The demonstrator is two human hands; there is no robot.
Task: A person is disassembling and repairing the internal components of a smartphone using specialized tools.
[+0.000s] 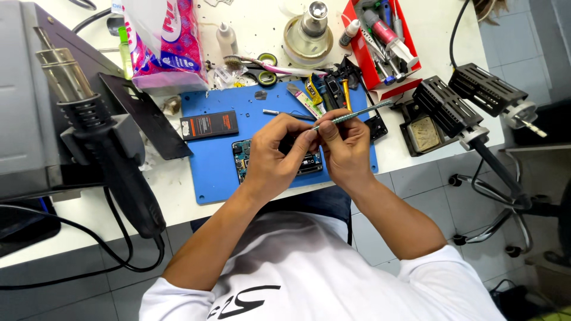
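Both hands meet over the blue mat at the bench's near edge. The right hand (345, 145) pinches slim tweezers (351, 116); the left hand (276, 151) closes fingers around a small dark part above the opened phone (247, 157). Fine alignment work; steadiness matters next.

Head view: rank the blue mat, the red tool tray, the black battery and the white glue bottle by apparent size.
1. Blue mat
2. Red tool tray, though it sits farther from the camera
3. Black battery
4. White glue bottle
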